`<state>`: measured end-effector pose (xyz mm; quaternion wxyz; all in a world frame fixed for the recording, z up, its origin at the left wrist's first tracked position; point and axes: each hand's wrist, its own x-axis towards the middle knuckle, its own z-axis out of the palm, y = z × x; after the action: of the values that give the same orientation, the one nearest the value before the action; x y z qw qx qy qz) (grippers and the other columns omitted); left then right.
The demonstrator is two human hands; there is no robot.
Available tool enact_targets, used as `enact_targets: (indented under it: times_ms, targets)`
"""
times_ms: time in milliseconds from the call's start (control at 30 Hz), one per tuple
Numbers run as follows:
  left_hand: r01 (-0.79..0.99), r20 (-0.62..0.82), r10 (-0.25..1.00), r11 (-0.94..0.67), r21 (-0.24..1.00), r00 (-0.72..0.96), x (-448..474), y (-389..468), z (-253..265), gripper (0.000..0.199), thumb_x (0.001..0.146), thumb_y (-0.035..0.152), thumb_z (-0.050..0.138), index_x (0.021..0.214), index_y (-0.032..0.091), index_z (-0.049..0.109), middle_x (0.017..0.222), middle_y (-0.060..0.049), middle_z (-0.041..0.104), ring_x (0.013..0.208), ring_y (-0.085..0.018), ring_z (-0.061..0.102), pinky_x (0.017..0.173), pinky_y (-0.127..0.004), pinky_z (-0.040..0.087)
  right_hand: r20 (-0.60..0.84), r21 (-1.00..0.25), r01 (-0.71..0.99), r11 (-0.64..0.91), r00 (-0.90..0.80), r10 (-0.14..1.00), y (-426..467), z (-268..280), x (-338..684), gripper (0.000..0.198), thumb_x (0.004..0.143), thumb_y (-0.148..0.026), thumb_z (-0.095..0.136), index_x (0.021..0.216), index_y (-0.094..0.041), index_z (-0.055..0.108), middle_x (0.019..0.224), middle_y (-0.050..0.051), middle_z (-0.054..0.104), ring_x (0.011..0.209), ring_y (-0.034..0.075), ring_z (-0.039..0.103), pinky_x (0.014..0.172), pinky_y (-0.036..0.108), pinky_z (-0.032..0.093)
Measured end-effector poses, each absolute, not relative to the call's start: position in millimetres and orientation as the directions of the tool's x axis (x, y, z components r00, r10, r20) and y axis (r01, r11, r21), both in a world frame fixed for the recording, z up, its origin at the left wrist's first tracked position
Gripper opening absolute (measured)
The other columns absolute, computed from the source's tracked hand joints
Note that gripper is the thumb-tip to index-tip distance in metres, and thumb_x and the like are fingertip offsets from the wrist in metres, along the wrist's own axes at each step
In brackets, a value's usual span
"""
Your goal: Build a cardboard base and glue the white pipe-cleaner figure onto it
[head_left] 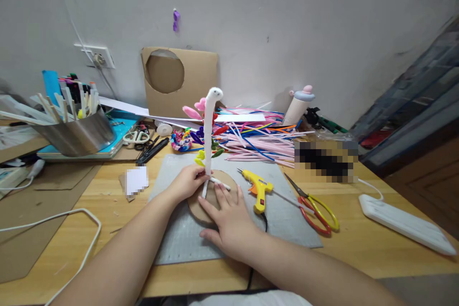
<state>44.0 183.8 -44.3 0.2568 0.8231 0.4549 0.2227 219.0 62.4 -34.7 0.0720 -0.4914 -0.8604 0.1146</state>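
A tall white fuzzy stalk (208,138) with a curved top stands nearly upright on a round cardboard disc (195,208). Short white legs (220,183) spread from its foot over the disc. My left hand (187,182) pinches the stalk near its base, the fingertips partly hidden. Lying flat with fingers spread, my right hand (229,217) presses on the disc beside the legs. Colourful fuzzy flower shapes show behind the stalk, among them a pink one (192,113) and a yellow one (200,158). Under the disc is a grey mat (172,241).
Right of the disc lie a yellow glue gun (258,189) and scissors (317,210). Pipe cleaners (258,146) are heaped behind the mat. A metal holder (77,131) with sticks stands left; a cut-out cardboard sheet (199,74) leans on the wall. A white cable (95,239) crosses the table.
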Motion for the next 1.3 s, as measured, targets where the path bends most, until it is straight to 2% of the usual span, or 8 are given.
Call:
enact_targets:
  times_ms: [133, 267, 500, 867, 933, 1033, 1100, 1300]
  targets:
    - [0.619, 0.147, 0.862, -0.456, 0.639, 0.484, 45.0, 182.6, -41.1, 0.021, 0.089, 0.033, 0.056, 0.096, 0.017, 0.067, 0.095, -0.006, 0.068, 0.089, -0.019, 0.062, 0.085, -0.036, 0.047, 0.020, -0.238, 0.865, 0.442, -0.450, 0.893, 58.2, -39.8, 216.9, 0.078, 0.078, -0.073, 0.046, 0.145, -0.041, 0.025, 0.155, 0.019, 0.011, 0.142, 0.037, 0.000, 0.103, 0.067, -0.011]
    - [0.607, 0.162, 0.857, -0.468, 0.643, 0.489, 45.1, 182.8, -39.2, 0.021, 0.087, 0.032, 0.055, 0.094, 0.020, 0.071, 0.093, -0.006, 0.071, 0.089, -0.021, 0.062, 0.085, -0.032, 0.046, 0.026, -0.215, 0.878, 0.427, -0.432, 0.902, 56.4, -39.2, 216.4, 0.075, 0.078, -0.075, 0.045, 0.144, -0.045, 0.026, 0.156, 0.016, 0.014, 0.142, 0.040, 0.003, 0.101, 0.068, -0.014]
    - [0.589, 0.178, 0.842, -0.493, 0.641, 0.510, 43.5, 186.5, -41.4, 0.020, 0.085, 0.030, 0.056, 0.095, 0.022, 0.071, 0.093, -0.004, 0.072, 0.089, -0.021, 0.063, 0.084, -0.031, 0.046, 0.052, -0.221, 0.863, 0.455, -0.456, 0.889, 56.8, -32.9, 219.1, 0.071, 0.081, -0.073, 0.041, 0.143, -0.042, 0.029, 0.155, 0.016, 0.019, 0.141, 0.041, 0.013, 0.102, 0.069, -0.008]
    - [0.569, 0.152, 0.856, -0.450, 0.688, 0.494, 45.0, 183.5, -37.2, 0.022, 0.083, 0.033, 0.056, 0.094, 0.023, 0.071, 0.098, -0.003, 0.071, 0.093, -0.022, 0.062, 0.088, -0.032, 0.045, 0.014, -0.244, 0.850, 0.466, -0.478, 0.878, 55.9, -32.2, 221.7, 0.074, 0.081, -0.071, 0.044, 0.145, -0.038, 0.028, 0.155, 0.012, 0.020, 0.141, 0.041, 0.011, 0.104, 0.070, -0.002]
    - [0.571, 0.121, 0.868, -0.416, 0.708, 0.482, 45.0, 181.1, -34.1, 0.024, 0.083, 0.035, 0.054, 0.094, 0.022, 0.071, 0.097, -0.003, 0.071, 0.090, -0.021, 0.063, 0.084, -0.032, 0.047, 0.008, -0.231, 0.854, 0.466, -0.477, 0.879, 55.9, -33.8, 221.7, 0.074, 0.080, -0.070, 0.045, 0.145, -0.037, 0.029, 0.155, 0.012, 0.022, 0.141, 0.041, 0.011, 0.104, 0.069, -0.003]
    - [0.583, 0.060, 0.884, -0.355, 0.730, 0.463, 43.8, 176.9, -27.2, 0.027, 0.082, 0.038, 0.054, 0.091, 0.019, 0.070, 0.083, -0.002, 0.071, 0.073, -0.019, 0.063, 0.067, -0.029, 0.049, 0.000, -0.217, 0.856, 0.469, -0.480, 0.877, 56.8, -34.9, 221.9, 0.076, 0.079, -0.071, 0.047, 0.145, -0.037, 0.030, 0.155, 0.012, 0.020, 0.141, 0.041, 0.011, 0.103, 0.070, -0.006]
    - [0.588, 0.040, 0.891, -0.331, 0.738, 0.452, 43.0, 174.8, -22.7, 0.028, 0.080, 0.040, 0.056, 0.089, 0.017, 0.070, 0.079, -0.002, 0.070, 0.069, -0.019, 0.062, 0.061, -0.028, 0.048, -0.005, -0.218, 0.852, 0.476, -0.489, 0.872, 57.7, -34.7, 222.0, 0.075, 0.079, -0.071, 0.047, 0.144, -0.037, 0.030, 0.156, 0.011, 0.019, 0.141, 0.042, 0.011, 0.102, 0.071, -0.008]
    - [0.571, 0.082, 0.885, -0.364, 0.736, 0.459, 42.0, 175.4, -20.1, 0.025, 0.077, 0.039, 0.060, 0.089, 0.019, 0.069, 0.089, -0.003, 0.070, 0.083, -0.021, 0.063, 0.077, -0.031, 0.049, 0.011, -0.223, 0.852, 0.473, -0.483, 0.876, 57.1, -34.2, 220.7, 0.076, 0.078, -0.070, 0.050, 0.144, -0.037, 0.030, 0.155, 0.011, 0.021, 0.140, 0.043, 0.012, 0.103, 0.072, -0.005]
